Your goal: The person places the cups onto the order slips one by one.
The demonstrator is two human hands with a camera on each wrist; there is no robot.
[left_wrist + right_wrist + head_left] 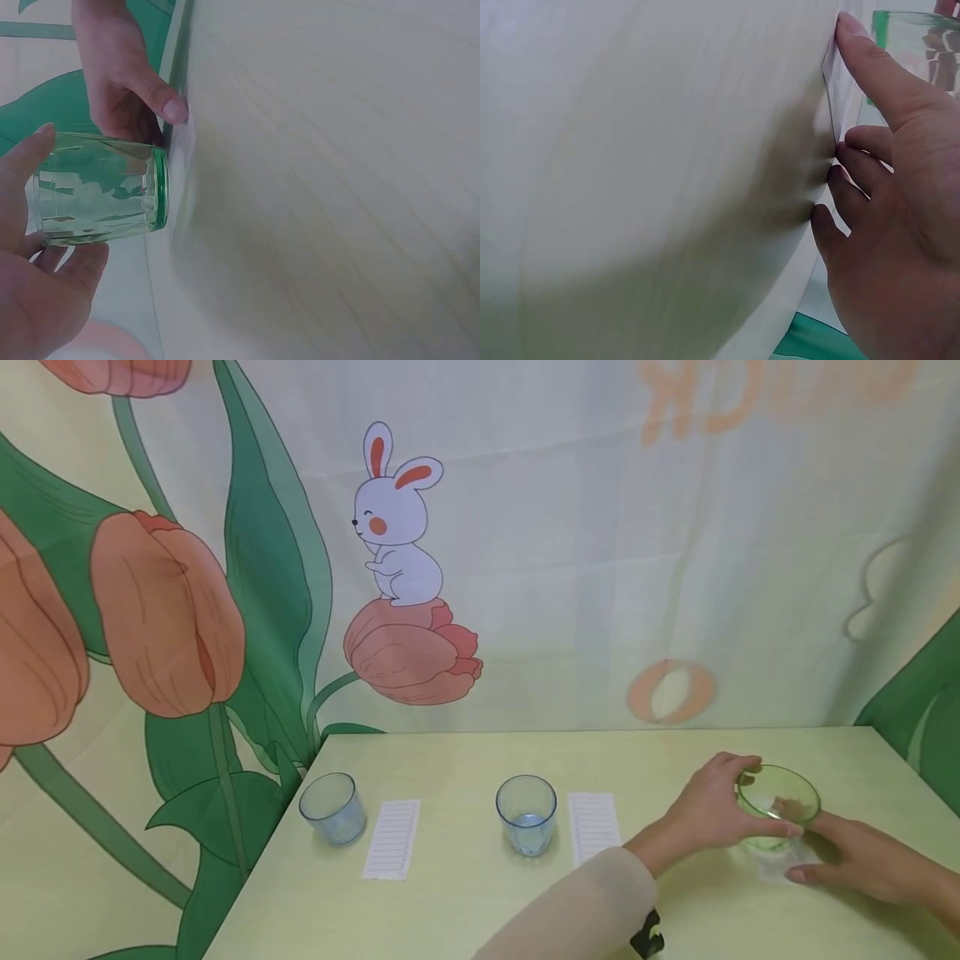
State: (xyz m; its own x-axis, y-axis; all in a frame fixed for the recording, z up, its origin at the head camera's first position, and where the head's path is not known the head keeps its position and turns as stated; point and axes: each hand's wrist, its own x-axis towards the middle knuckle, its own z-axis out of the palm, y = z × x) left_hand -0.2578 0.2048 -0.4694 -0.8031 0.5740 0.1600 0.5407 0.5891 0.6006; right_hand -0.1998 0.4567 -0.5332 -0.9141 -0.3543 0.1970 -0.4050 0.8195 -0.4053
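Observation:
In the head view, a green-tinted drinking glass (780, 806) stands at the right of the table. My left hand (705, 814) grips it from the left, its thumb across the near side; the left wrist view shows thumb and fingers round the glass (101, 189). Beside it, my right hand (862, 856) reaches in low from the right. Its thumb and fingertips touch down at a white paper slip (780, 862) by the glass base. In the right wrist view, the thumb and index finger are spread apart along the edge of the slip (838, 86).
Two bluish glasses stand on the table (465, 910): one at the far left (333, 810), the other near the middle (527, 818). To the right of each lies a lined paper strip (392, 839). A printed cloth (540, 610) hangs behind the table.

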